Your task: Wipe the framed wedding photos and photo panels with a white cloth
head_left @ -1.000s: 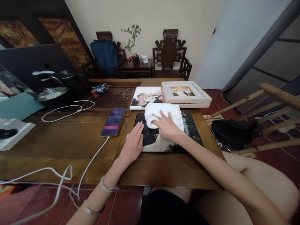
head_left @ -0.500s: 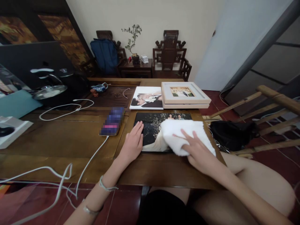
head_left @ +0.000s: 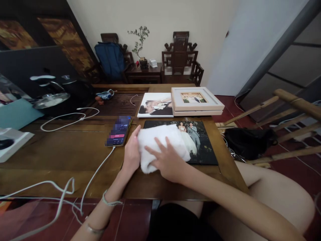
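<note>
A dark photo print [head_left: 200, 144] of a couple lies flat on the wooden table [head_left: 62, 150] in front of me. A white folded cloth [head_left: 155, 140] covers its left part. My right hand [head_left: 168, 160] presses flat on the cloth with fingers spread. My left hand [head_left: 131, 152] rests at the print's left edge, against the cloth, fingers stretched along it.
A phone [head_left: 118, 131] on a white charging cable [head_left: 95, 174] lies left of the print. Behind it sit another photo print [head_left: 155, 105] and a stacked white frame [head_left: 195, 100]. A kettle and tray stand at far left, a black bag [head_left: 248, 142] and bamboo rails at right.
My right hand slid the cloth from the print's top to its lower right, then across to its left side. My left hand stayed at the left edge.
</note>
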Demonstrator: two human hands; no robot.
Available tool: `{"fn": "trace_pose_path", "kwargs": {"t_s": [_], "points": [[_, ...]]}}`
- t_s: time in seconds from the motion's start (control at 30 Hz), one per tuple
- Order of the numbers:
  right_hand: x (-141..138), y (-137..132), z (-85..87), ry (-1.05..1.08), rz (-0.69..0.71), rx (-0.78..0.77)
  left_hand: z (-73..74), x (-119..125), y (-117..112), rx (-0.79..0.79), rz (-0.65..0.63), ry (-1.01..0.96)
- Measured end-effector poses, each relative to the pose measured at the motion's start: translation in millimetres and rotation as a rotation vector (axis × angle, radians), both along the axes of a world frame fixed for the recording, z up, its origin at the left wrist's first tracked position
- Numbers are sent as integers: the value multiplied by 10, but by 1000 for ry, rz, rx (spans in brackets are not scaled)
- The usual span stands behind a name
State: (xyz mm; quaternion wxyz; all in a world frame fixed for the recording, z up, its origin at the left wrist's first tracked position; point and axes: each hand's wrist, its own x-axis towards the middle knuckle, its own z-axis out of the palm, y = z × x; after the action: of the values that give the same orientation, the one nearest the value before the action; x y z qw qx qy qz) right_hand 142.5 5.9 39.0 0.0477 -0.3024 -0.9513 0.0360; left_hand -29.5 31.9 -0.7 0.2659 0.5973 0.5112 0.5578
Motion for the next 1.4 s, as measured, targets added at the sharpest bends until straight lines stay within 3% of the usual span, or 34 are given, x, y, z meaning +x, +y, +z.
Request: {"fn": "trace_pose_path", "kwargs": {"t_s": [0.07,0.13,0.27,0.4,0.5,0.67,0.77,0.87,0.97,1.23,1.4], "points": [[67,-136,12,-2,79,-27,-4,-3,0,16,-8,86],[219,-253,37,7,70,-86,-13,12,-6,23,-56,242],[599,-298,90,12,-103,-167,-65,69,-18,-22,-170,570],[806,-9,101,-13,-312,-106,-125,97,-9,-29,-160,684],[708,323,103,32,-385,-96,-142,93,6,-26,-169,680],[169,797,146,123,-339,-117,-163,72,26,2,-161,660],[-97,919,162,181,-296,-133,-175,67,33,-7,-150,660],[-116,908,151,203,-264,-143,-174,69,34,-17,-143,660],[134,848,129,205,-276,-136,-157,75,30,-12,-161,662],[1258,723,38,168,-446,-69,-116,94,15,-44,-164,679],[1501,182,-38,66,-430,-28,-119,101,9,-42,-164,674]]}}
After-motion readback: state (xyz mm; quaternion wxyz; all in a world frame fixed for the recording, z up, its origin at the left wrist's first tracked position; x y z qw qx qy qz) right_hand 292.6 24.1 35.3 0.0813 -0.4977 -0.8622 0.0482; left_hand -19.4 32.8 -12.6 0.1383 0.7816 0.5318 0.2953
